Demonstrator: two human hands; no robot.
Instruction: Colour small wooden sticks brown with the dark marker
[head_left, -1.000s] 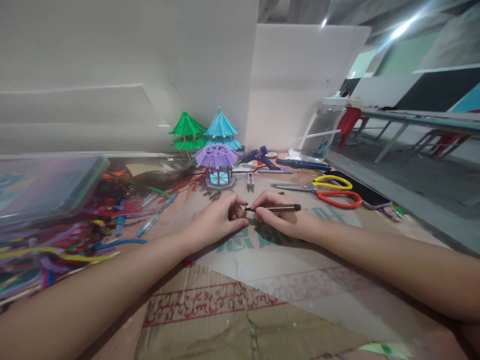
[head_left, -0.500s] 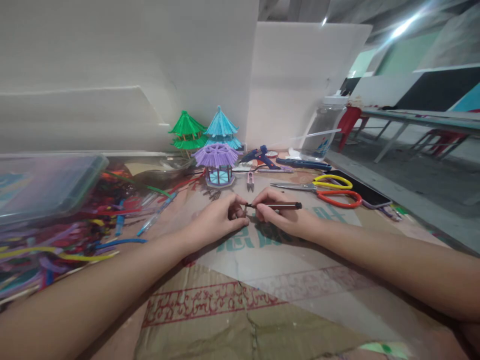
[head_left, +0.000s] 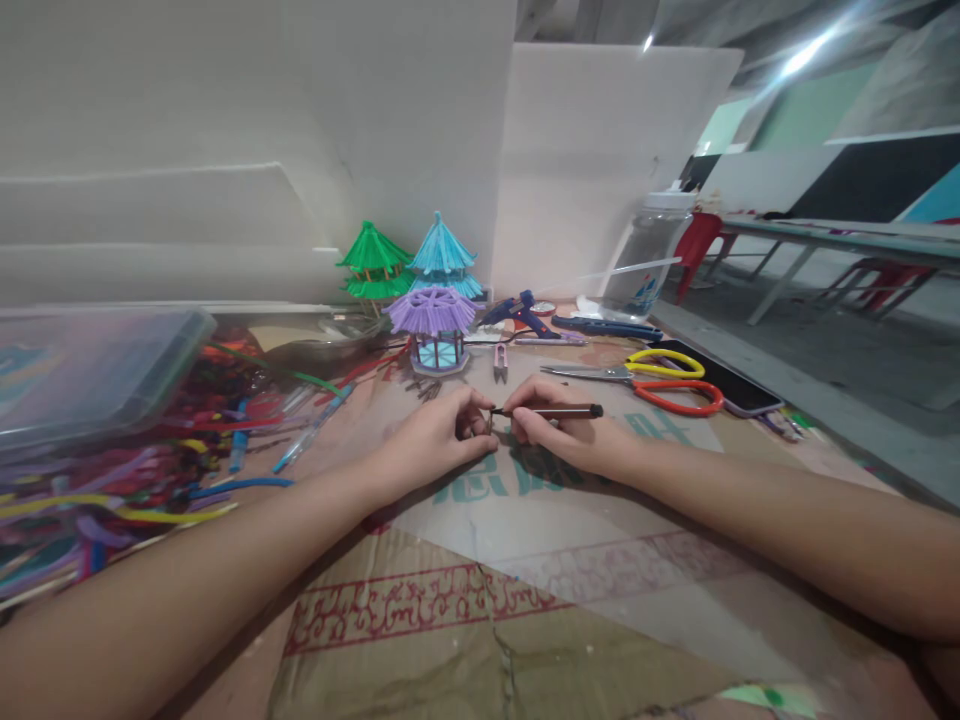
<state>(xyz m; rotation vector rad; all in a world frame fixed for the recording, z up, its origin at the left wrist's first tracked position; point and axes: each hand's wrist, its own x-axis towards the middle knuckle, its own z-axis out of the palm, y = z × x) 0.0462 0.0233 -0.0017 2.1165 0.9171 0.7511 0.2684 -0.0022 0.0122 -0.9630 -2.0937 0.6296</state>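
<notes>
My right hand (head_left: 553,420) is closed round a brown marker pen (head_left: 574,411), its dark tip pointing left. Between the thumb and fingers of my left hand (head_left: 454,428) is a small thin stick (head_left: 491,420), and the pen's tip meets it or comes very close. Both hands rest low over the cardboard-covered table. Just beyond them stands a purple-roofed model pavilion (head_left: 433,330) with a pale blue base. Behind it are a blue model pavilion (head_left: 441,255) and a green model pavilion (head_left: 373,260).
Yellow-and-red-handled scissors (head_left: 637,375) lie on the right beside a phone (head_left: 720,378). Small snips (head_left: 501,363), a glue gun (head_left: 521,312), a utility knife (head_left: 606,328) and a clear bottle (head_left: 646,260) stand farther back. Pipe cleaners (head_left: 112,500) and a plastic box (head_left: 97,370) fill the left side.
</notes>
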